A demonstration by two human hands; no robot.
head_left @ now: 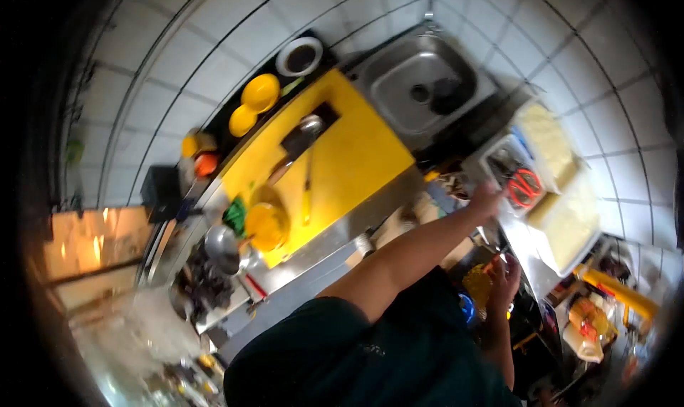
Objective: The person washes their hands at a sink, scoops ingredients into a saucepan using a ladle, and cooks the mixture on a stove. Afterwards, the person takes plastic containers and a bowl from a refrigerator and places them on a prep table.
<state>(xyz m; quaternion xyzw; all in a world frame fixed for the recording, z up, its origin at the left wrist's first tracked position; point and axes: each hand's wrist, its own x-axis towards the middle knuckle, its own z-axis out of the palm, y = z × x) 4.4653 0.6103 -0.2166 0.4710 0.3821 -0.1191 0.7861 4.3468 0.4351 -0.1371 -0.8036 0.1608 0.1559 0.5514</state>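
My left hand (pixel 487 201) reaches across to a white container (pixel 493 166). Its fingers are blurred at the container's near edge, so their grip is unclear. Inside the container lie red-handled scissors (pixel 524 187) among dark utensils. My right hand (pixel 504 280) is lower, beside the metal counter edge, with its fingers bent around a thin, shiny piece that I cannot identify. Below and left of that hand is something with a yellow, grainy look (pixel 477 284).
On a yellow cutting board (pixel 356 161) lie a cleaver (pixel 299 140), a ladle (pixel 308 165) and a yellow bowl (pixel 266 226). A steel sink (pixel 420 86) is behind it. Pale block-filled tubs (pixel 570 225) stand at right. A metal pan (pixel 222 249) sits at left.
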